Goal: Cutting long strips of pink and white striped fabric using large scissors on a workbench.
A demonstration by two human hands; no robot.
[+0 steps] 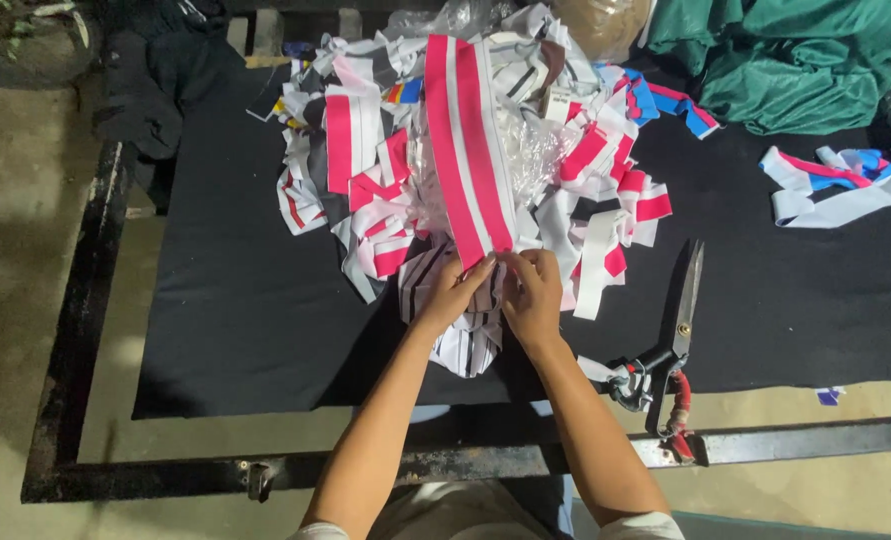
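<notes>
Both hands (495,292) on pink-white strip (468,150) (scissors (673,335) nr R).

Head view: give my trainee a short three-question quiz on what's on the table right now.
1. True or false: both hands pinch the near end of the pink-and-white striped strip.
2. Which side of the right hand do the scissors lie on: A left, B right?
3. What colour is the cloth covering the table?

Key: 1 true, the left hand too; 2 B; 3 black.
</notes>
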